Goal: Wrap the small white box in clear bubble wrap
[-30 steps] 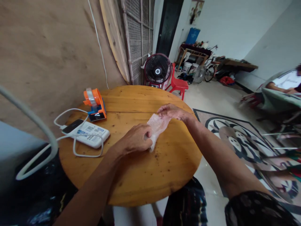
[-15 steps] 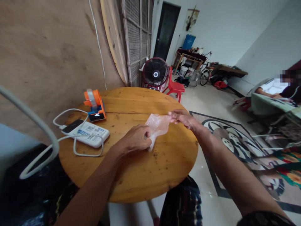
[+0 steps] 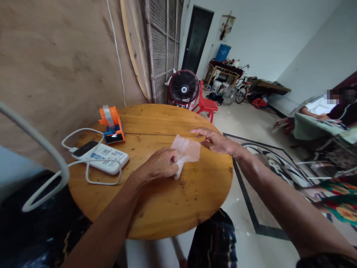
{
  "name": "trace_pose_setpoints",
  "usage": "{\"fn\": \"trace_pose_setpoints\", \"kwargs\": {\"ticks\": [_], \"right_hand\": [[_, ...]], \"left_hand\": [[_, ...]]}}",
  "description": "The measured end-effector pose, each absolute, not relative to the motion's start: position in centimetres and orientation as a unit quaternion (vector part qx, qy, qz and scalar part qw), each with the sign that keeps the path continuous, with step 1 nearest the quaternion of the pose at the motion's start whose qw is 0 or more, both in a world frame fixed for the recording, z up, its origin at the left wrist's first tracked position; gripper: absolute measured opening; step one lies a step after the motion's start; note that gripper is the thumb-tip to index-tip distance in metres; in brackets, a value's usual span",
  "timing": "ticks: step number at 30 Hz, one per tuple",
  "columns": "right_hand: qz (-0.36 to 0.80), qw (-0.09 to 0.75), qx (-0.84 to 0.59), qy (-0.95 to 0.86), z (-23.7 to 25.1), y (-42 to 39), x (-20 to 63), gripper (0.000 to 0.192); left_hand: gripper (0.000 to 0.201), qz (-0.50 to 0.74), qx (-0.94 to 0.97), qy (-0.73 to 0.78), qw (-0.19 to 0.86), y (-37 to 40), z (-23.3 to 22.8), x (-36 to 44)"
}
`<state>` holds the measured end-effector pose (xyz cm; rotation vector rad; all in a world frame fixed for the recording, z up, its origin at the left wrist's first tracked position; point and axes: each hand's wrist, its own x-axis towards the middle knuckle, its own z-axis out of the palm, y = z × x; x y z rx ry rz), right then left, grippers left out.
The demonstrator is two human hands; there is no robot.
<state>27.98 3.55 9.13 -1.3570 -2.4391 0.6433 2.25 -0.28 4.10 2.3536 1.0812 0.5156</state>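
Note:
A small pinkish sheet of bubble wrap [image 3: 186, 152] lies on the round wooden table [image 3: 156, 208]. My left hand [image 3: 159, 165] presses down on the sheet's near-left end, fingers curled over it. My right hand [image 3: 214, 140] hovers just right of the sheet's far edge, fingers spread, holding nothing.
An orange tape dispenser [image 3: 112, 124] stands at the table's far left. A white power bank [image 3: 106, 158] with a phone [image 3: 85, 148] and white cables lies at the left. Beyond the table are a floor fan [image 3: 184, 88] and a red chair [image 3: 205, 105]. Another person sits at the far right.
My right hand has let go of the bubble wrap's far end and drawn slightly right. The sheet now lies flatter on the table. My left hand stays put.

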Motion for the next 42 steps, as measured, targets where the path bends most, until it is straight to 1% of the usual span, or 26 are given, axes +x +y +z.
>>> {"fn": "trace_pose_setpoints", "kwargs": {"ticks": [2,5,10,16,20,25,31,36,42], "right_hand": [[0.209,0.101,-0.438,-0.868,9.4,4.7,27.6,0.062],[0.203,0.056,-0.423,-0.882,9.6,5.7,27.2,0.049],[0.219,0.023,-0.412,-0.884,10.2,5.7,26.8,0.047],[0.255,-0.005,-0.412,-0.875,11.0,5.5,25.5,0.023],[0.26,0.012,-0.413,-0.873,10.9,5.9,24.4,0.012],[0.297,0.02,-0.464,-0.834,9.7,6.9,24.4,0.016],[0.33,0.114,-0.521,-0.779,7.4,7.4,24.9,0.017],[0.325,0.155,-0.574,-0.735,6.1,7.1,24.3,0.024],[0.352,0.22,-0.591,-0.692,4.8,7.5,23.8,0.016]], "left_hand": [[0.003,0.191,0.861,0.398,0.253,-0.3,4.1,2.2],[0.003,0.189,0.856,0.402,0.264,-0.3,4.1,2.1],[0.003,0.193,0.86,0.398,0.255,-0.3,4.1,2.1],[0.004,0.191,0.857,0.401,0.261,-0.2,4.0,2.1],[0.005,0.197,0.857,0.398,0.26,-0.3,4.1,2.1],[0.003,0.207,0.858,0.395,0.255,-0.4,4.1,2.1],[0.004,0.203,0.865,0.388,0.246,-0.2,3.8,2.1],[0.006,0.202,0.869,0.383,0.239,-0.1,3.8,2.2],[0.007,0.193,0.871,0.39,0.229,-0.2,3.9,2.2]]}}
